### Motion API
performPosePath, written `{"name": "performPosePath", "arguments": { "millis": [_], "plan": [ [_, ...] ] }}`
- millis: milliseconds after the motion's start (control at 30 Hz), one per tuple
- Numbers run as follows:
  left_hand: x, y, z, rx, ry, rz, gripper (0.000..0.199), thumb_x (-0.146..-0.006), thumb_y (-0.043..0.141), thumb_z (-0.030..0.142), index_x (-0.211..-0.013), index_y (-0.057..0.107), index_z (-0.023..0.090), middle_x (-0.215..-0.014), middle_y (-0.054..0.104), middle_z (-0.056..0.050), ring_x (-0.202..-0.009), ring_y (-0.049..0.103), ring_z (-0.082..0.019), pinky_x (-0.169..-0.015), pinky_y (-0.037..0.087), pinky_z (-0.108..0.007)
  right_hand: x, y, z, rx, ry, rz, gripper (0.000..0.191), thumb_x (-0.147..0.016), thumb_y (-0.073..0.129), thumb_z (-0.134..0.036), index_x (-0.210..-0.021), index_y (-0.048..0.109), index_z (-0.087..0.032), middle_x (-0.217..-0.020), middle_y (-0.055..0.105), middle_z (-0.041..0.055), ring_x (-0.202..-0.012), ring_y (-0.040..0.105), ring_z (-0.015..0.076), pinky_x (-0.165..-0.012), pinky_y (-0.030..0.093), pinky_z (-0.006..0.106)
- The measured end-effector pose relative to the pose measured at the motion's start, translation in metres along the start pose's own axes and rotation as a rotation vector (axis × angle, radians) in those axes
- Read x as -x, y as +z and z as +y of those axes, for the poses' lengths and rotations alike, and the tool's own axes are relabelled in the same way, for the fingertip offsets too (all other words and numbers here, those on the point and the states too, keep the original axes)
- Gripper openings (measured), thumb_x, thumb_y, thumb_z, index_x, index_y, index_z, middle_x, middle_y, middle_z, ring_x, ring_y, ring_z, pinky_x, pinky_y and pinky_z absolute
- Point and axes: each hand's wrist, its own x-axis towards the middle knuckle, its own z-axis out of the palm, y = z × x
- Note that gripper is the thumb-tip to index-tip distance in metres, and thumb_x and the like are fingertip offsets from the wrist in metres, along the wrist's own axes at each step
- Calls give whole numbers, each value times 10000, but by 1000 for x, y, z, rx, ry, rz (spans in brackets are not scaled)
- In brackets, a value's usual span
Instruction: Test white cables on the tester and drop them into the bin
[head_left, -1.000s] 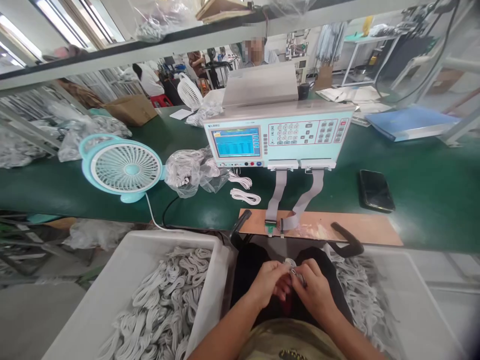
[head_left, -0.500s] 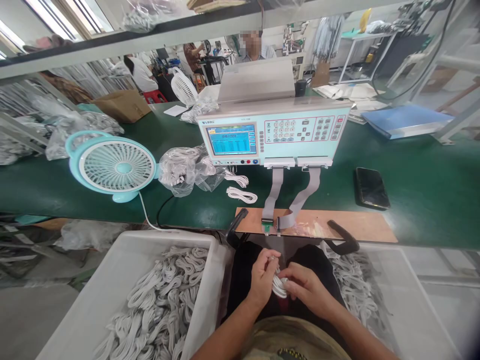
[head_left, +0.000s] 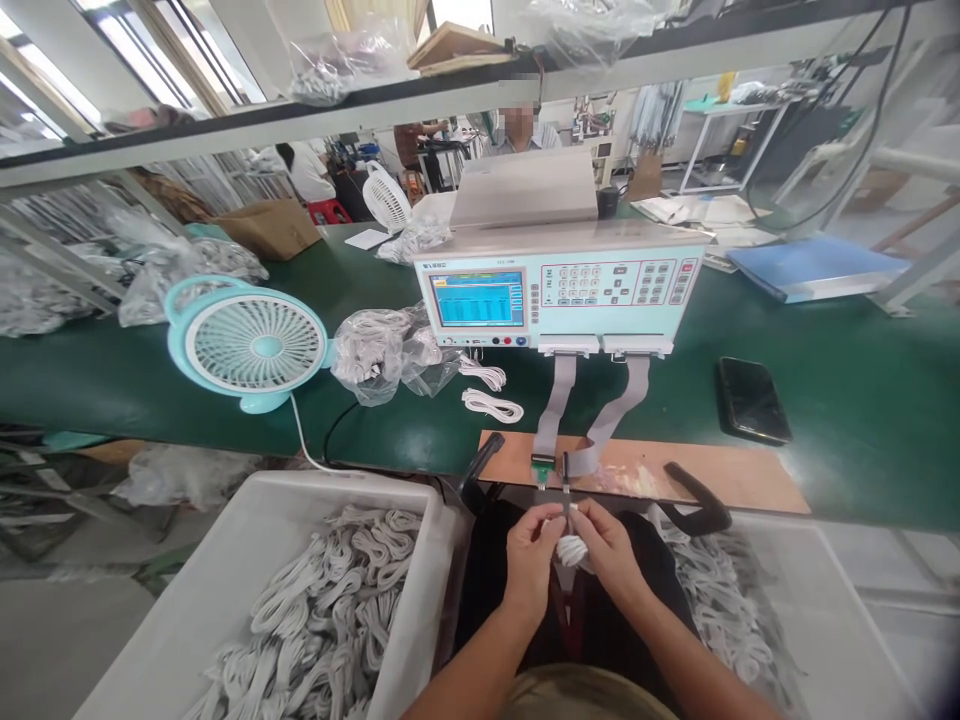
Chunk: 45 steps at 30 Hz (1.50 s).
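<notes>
Between my hands, just below the table's front edge, hangs a coiled white cable [head_left: 571, 550]. My left hand [head_left: 534, 548] is closed in a pinch on one end of it, and my right hand [head_left: 606, 545] pinches the other end. Fingers cover most of both plugs. Right above my fingertips are a green connector board [head_left: 542, 470] and a second small connector [head_left: 567, 470] on the edge of a wooden board [head_left: 637, 470]. Grey ribbon cables [head_left: 556, 405] run from these up to a tester [head_left: 555, 300] with a lit blue screen.
White bins of coiled cables stand at the left [head_left: 247, 500] and right [head_left: 795, 560]. On the green table are a turquoise fan [head_left: 259, 345], bagged cables [head_left: 371, 355], two loose coiled cables [head_left: 491, 405], a phone [head_left: 752, 398] and a blue folder [head_left: 817, 265]. Black clamps [head_left: 480, 470] flank the board.
Both hands have turned so the cable ends point up towards the connectors; my right hand has moved up from the coil to an end. The camera view has tilted up slightly. The screen display changed.
</notes>
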Motion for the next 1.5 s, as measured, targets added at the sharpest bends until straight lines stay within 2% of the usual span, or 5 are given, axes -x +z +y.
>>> {"name": "performPosePath", "arguments": {
  "millis": [300,633,800,1333,1500],
  "plan": [
    [-15,-9,5,251,-201,-37,364,-569,808,313,-848,668,126,-774,653,-33,-655,587,-112,-635,468,-222,-12,2,3,37,43,53,337,-749,664,-489,-712,626,-156,-622,555,-4,-579,473,145,-564,391,253],
    [-32,-29,33,-363,18,-376,352,-768,582,455,-602,615,147,-579,538,4,-542,455,-110,-523,360,-210,-12,11,-5,-195,223,111,364,-658,744,-503,-670,622,-160,-559,581,-3,-477,473,125,-479,384,243],
    [-35,-27,28,-417,147,-238,337,-783,539,365,-520,540,155,-554,465,14,-587,413,-119,-575,324,-223,-13,14,-8,-276,253,133,374,-603,791,-481,-677,644,-146,-568,600,4,-488,485,121,-487,393,234],
    [-31,-15,15,-236,111,-111,351,-769,553,432,-569,600,147,-566,496,2,-590,425,-127,-598,353,-237,-15,8,-2,-232,249,94,309,-651,768,-454,-691,657,-168,-595,618,1,-522,508,140,-520,402,246],
    [-29,-4,3,-217,76,4,351,-763,554,429,-561,603,146,-518,478,24,-539,412,-111,-554,334,-236,-15,5,0,-166,236,99,327,-624,774,-467,-718,669,-172,-626,638,24,-553,548,170,-533,424,280]
  ]
}}
